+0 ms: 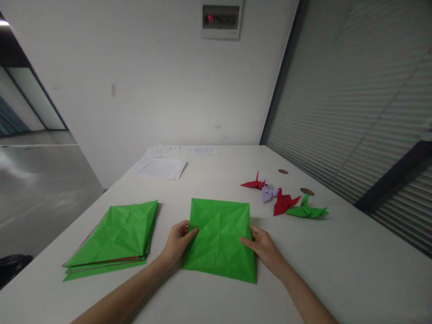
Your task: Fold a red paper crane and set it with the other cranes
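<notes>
A creased square of green origami paper (221, 240) is held up in front of me, its far edge raised a little off the white table. My left hand (178, 240) pinches its left edge, thumb on top and fingers behind. On the right edge my right hand (263, 246) grips it the same way. To the left lies a stack of creased paper sheets (118, 231), green on top with red edges showing between. Folded paper cranes stand in a row at the right: a red crane (254, 184), a lilac one (269, 194), another red one (284, 202) and a green one (307, 210).
Printed white papers (162, 167) lie at the table's far left. Two round brown discs or holes (307, 191) show near the right edge, beside a window with blinds (354, 103). A white wall (162, 81) with an electrical box (221, 19) rises behind the table.
</notes>
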`<state>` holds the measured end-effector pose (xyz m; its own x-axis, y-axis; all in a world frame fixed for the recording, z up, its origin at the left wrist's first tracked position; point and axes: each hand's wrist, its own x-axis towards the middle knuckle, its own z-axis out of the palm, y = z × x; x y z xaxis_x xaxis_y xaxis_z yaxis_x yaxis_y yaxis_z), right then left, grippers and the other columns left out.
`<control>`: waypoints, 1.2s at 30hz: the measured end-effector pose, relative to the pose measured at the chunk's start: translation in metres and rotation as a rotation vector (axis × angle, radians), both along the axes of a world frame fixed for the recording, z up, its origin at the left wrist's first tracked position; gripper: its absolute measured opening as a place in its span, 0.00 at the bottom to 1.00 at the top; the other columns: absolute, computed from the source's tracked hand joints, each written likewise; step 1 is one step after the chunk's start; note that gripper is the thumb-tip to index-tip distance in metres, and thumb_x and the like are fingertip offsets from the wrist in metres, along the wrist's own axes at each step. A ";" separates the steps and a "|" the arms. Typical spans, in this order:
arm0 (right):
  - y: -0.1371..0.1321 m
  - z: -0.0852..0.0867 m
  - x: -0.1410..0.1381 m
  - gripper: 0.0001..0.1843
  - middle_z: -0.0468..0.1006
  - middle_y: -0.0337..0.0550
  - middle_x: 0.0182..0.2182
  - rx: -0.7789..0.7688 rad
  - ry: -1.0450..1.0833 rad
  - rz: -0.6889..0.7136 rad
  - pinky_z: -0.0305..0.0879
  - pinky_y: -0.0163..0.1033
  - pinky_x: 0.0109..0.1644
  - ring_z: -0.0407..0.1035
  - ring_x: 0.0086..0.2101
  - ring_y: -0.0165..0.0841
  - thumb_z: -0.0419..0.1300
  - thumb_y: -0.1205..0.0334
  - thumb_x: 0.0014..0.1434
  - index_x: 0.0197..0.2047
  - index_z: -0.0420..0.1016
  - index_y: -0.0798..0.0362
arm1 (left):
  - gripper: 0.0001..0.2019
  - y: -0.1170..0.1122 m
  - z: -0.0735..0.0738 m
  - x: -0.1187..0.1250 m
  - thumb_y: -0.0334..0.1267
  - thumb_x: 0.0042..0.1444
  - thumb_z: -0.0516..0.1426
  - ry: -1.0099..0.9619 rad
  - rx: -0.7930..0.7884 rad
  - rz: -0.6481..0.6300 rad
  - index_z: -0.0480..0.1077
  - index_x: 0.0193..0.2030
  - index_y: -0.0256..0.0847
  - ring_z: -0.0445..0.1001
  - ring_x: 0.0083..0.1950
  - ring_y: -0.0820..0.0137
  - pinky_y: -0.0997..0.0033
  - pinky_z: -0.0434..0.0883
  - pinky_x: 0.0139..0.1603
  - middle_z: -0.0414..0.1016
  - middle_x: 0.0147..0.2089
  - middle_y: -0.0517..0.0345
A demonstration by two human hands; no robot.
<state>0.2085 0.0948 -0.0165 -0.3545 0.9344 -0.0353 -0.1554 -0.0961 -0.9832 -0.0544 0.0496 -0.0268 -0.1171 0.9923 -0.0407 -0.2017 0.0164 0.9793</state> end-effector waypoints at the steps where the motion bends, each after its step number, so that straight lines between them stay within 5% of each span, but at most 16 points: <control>1: -0.001 0.001 0.001 0.24 0.82 0.45 0.34 -0.010 0.005 0.020 0.72 0.47 0.43 0.77 0.34 0.39 0.73 0.53 0.40 0.40 0.76 0.53 | 0.18 0.000 -0.001 0.000 0.48 0.44 0.67 0.015 0.002 -0.011 0.73 0.36 0.37 0.78 0.34 0.64 0.68 0.74 0.36 0.80 0.33 0.53; 4: -0.003 0.001 0.005 0.21 0.81 0.42 0.29 -0.029 -0.027 0.043 0.73 0.41 0.33 0.75 0.28 0.35 0.72 0.53 0.41 0.38 0.76 0.53 | 0.20 -0.001 -0.003 -0.001 0.50 0.45 0.66 0.055 -0.023 -0.016 0.72 0.39 0.38 0.76 0.29 0.66 0.70 0.73 0.31 0.78 0.29 0.56; 8: -0.003 0.001 0.011 0.21 0.78 0.37 0.23 -0.043 -0.114 0.051 0.58 0.30 0.16 0.65 0.16 0.27 0.73 0.54 0.40 0.37 0.76 0.54 | 0.22 0.000 -0.003 -0.005 0.51 0.44 0.66 0.066 -0.053 0.005 0.73 0.40 0.37 0.74 0.26 0.68 0.73 0.70 0.26 0.76 0.25 0.58; 11: -0.002 0.003 0.012 0.20 0.79 0.40 0.26 -0.019 -0.093 0.009 0.64 0.32 0.20 0.69 0.20 0.29 0.73 0.53 0.40 0.35 0.77 0.54 | 0.23 0.002 -0.001 -0.007 0.50 0.45 0.66 0.030 -0.052 -0.031 0.72 0.42 0.36 0.75 0.27 0.69 0.73 0.70 0.28 0.78 0.28 0.55; 16: -0.002 -0.001 0.010 0.18 0.82 0.46 0.32 -0.017 -0.016 -0.013 0.71 0.46 0.43 0.75 0.34 0.40 0.71 0.52 0.42 0.35 0.80 0.55 | 0.23 0.006 0.001 -0.008 0.47 0.45 0.66 -0.092 -0.025 -0.114 0.73 0.45 0.35 0.76 0.30 0.67 0.69 0.72 0.34 0.80 0.34 0.52; 22: -0.002 -0.008 0.013 0.14 0.82 0.43 0.29 -0.134 0.007 -0.086 0.67 0.40 0.35 0.73 0.30 0.36 0.70 0.57 0.40 0.32 0.82 0.52 | 0.12 0.005 0.006 -0.012 0.35 0.40 0.68 -0.126 0.008 -0.130 0.76 0.33 0.36 0.73 0.29 0.71 0.74 0.68 0.31 0.78 0.30 0.56; 31: -0.006 0.007 0.017 0.06 0.73 0.34 0.19 -0.148 -0.031 -0.101 0.57 0.34 0.25 0.64 0.20 0.29 0.65 0.60 0.41 0.24 0.74 0.51 | 0.09 0.004 0.018 -0.017 0.39 0.43 0.64 -0.149 -0.118 -0.344 0.74 0.24 0.33 0.71 0.26 0.71 0.75 0.65 0.29 0.75 0.24 0.53; 36: -0.018 0.021 0.008 0.05 0.69 0.34 0.21 0.086 -0.095 0.117 0.57 0.34 0.28 0.63 0.24 0.28 0.62 0.63 0.48 0.23 0.74 0.53 | 0.20 0.001 0.045 -0.010 0.52 0.54 0.58 -0.015 -0.200 -0.570 0.75 0.45 0.38 0.76 0.44 0.61 0.64 0.69 0.46 0.79 0.43 0.45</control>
